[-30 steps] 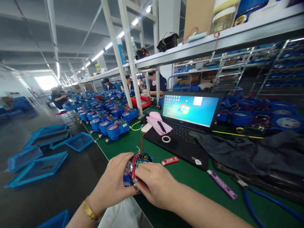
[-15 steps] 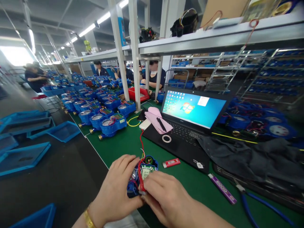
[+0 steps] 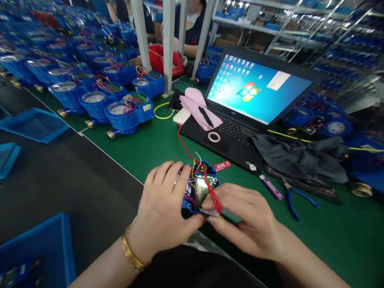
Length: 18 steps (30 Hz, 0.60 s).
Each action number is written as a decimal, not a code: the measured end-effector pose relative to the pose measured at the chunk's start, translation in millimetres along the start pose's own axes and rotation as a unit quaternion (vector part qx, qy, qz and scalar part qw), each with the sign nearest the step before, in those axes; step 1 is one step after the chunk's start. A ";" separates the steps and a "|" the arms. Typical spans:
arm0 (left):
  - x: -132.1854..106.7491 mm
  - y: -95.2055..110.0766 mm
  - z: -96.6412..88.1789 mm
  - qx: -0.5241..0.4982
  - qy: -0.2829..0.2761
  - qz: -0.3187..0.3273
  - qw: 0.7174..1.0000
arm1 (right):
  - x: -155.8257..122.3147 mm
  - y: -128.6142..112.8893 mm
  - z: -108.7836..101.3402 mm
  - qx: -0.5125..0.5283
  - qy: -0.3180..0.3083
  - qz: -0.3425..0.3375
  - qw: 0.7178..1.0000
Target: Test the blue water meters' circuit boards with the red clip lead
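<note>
A blue water meter [image 3: 186,206] with an open electronics housing lies low in the middle of the view. Inside are a lit digital display [image 3: 202,191], a green circuit board and yellow, white and red wires. My left hand [image 3: 163,208] is wrapped over its left side, thumb along the near edge. A red cable [image 3: 210,188] runs from a white box [image 3: 181,116] beside the laptop across the meter. My right hand [image 3: 249,218] pinches the cable's end at the meter's near right edge, partly covering a pale piece there.
An open laptop [image 3: 240,124] carries pink paper [image 3: 195,107], a black pen [image 3: 205,117] and a ring [image 3: 214,137]. Blue-handled pliers [image 3: 292,200], a purple packet [image 3: 271,187], a red packet [image 3: 222,165] and dark cloth [image 3: 300,156] lie rightward. Several meters [image 3: 129,114] stand left, beyond a blue tray [image 3: 67,240].
The camera has tilted down, so the laptop and meters sit higher in view. The meter is nearer the red packet, and the display's reading looks different. Both hands stay on the work.
</note>
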<state>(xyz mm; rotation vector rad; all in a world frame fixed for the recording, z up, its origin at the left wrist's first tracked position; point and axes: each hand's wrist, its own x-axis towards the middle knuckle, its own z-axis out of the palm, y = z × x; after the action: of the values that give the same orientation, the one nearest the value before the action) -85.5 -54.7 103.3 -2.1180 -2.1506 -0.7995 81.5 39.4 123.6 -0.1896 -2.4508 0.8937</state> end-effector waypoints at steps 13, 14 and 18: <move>1.6 -3.8 0.7 0.005 -0.009 0.015 1.000 | -10.4 -11.5 -4.7 0.004 0.102 0.089 0.991; 1.7 -4.1 0.2 0.004 -0.015 0.017 1.000 | -10.5 -12.2 -3.8 -0.008 0.103 0.087 0.991; 0.5 -5.4 -2.8 0.008 -0.036 0.031 0.999 | -10.3 -13.6 -1.1 -0.025 0.092 0.079 0.992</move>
<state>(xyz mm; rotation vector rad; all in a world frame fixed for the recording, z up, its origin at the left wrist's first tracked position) -91.6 -55.1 104.1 -2.2266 -2.1067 -0.7082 91.4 26.4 128.6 -0.4685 -2.3104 0.8408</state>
